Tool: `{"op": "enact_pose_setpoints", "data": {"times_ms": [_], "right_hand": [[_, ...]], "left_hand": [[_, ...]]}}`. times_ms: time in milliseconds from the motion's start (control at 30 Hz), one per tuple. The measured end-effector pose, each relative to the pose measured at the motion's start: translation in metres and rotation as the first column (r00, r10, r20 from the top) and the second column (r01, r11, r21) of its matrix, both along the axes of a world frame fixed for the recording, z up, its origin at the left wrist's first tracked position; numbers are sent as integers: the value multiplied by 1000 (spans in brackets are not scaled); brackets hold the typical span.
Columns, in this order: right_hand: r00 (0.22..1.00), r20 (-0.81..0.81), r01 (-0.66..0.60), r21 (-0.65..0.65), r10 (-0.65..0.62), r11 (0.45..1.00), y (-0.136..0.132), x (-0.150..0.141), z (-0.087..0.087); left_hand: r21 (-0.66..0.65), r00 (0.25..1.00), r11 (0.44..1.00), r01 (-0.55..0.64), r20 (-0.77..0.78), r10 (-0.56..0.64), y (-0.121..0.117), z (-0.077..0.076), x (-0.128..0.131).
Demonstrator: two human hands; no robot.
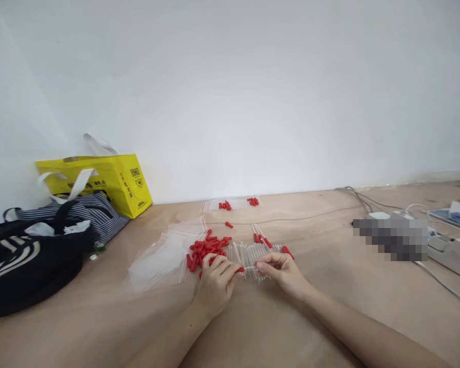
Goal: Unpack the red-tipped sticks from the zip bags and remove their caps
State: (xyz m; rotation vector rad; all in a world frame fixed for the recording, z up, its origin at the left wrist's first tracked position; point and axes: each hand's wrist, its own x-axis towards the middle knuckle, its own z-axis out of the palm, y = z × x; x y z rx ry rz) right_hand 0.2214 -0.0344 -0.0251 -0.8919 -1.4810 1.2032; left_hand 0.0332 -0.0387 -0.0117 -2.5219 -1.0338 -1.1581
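Note:
My left hand [215, 278] pinches a small red cap [240, 269] at the end of a thin clear tube [249, 267]. My right hand [279, 271] is closed on the other end of that same tube. Both hands rest low on the tan table [329, 240]. Just behind them lies a row of clear tubes [253, 253]. A pile of loose red caps [207, 248] sits behind my left hand. A few tubes with red caps fitted [261, 238] lie behind the row.
Clear plastic bags [161, 260] lie left of the pile. More red caps [225, 205] rest on a bag near the wall. A yellow bag [99, 181], a striped bag [88, 214] and a black bag [26, 266] stand at the left. Cables and a power strip [450, 250] lie at the right.

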Motion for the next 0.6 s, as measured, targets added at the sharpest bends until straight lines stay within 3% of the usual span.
{"op": "enact_pose_setpoints", "data": {"times_ms": [67, 100, 167, 233, 300, 400, 600], "right_hand": [[960, 234, 82, 283, -152, 956, 1, 5, 1], [909, 340, 71, 446, -242, 892, 0, 7, 2], [784, 450, -14, 701, -427, 713, -5, 5, 0], [698, 447, -79, 824, -560, 561, -11, 1, -3], [664, 427, -119, 870, -614, 478, -16, -3, -6], [663, 418, -145, 886, -621, 441, -21, -5, -6], [673, 411, -129, 884, -615, 450, -21, -2, -6]], "left_hand": [[16, 1000, 1000, -9, 15, 9, 1, 0, 0], [28, 1000, 1000, -6, 15, 6, 2, 0, 0], [59, 1000, 998, 5, 7, -6, 2, -1, 1], [94, 1000, 995, 19, -22, -17, 1, -3, 1], [130, 997, 991, 33, -74, -24, 1, -5, -2], [171, 988, 984, 52, -150, -26, 0, -7, -7], [200, 983, 979, 47, -184, -10, -2, -6, -8]]}}
